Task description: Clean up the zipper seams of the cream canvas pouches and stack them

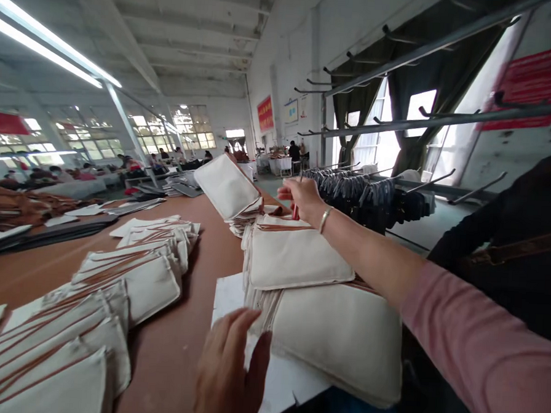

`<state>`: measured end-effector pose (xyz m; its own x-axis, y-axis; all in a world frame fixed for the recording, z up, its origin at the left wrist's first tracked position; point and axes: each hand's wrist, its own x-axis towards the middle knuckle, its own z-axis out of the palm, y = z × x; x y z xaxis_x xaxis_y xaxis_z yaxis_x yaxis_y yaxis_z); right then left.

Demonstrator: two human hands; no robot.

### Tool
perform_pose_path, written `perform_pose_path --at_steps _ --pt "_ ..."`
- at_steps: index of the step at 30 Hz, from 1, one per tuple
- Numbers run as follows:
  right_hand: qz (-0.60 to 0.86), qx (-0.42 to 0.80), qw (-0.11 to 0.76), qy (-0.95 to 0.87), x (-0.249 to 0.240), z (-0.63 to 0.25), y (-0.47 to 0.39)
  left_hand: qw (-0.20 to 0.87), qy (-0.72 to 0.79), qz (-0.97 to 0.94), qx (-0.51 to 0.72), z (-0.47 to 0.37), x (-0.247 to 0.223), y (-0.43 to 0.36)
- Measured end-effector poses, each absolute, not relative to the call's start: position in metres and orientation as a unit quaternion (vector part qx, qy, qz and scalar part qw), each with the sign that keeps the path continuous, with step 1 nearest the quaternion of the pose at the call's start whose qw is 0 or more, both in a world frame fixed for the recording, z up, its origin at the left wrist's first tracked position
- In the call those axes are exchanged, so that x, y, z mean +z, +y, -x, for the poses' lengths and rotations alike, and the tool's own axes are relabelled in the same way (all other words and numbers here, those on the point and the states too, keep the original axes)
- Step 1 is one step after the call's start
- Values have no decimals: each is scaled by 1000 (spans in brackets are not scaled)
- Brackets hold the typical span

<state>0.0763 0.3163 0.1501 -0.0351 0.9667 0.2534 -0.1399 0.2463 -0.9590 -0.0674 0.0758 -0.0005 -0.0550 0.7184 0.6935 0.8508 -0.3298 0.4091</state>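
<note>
Left hand (230, 364) at bottom centre, loosely parted and empty, right hand (309, 199) gripping slim red tool (295, 212) by cream pouches (303, 257), mid-frame

Right of the right hand's fingers (286, 185), I see dark items (372, 202) hanging in a row; up and right of those fingers, a hooked metal rack (446, 121) and dark curtains (452, 80). Up and left of the fingers I've got a red wall banner (265, 112), then lit tubes (56, 39) farther left.
</note>
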Motion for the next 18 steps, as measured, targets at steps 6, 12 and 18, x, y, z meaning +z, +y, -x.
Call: perform_pose_path --at_steps 6,12,18 --pt "344 446 466 -682 18 -151 215 104 -576 785 -203 20 36 251" --pt "430 402 456 -668 -80 -176 164 74 -583 798 -138 -40 36 355" --pt "426 427 467 -647 -90 -173 172 66 -591 792 -140 -60 39 354"
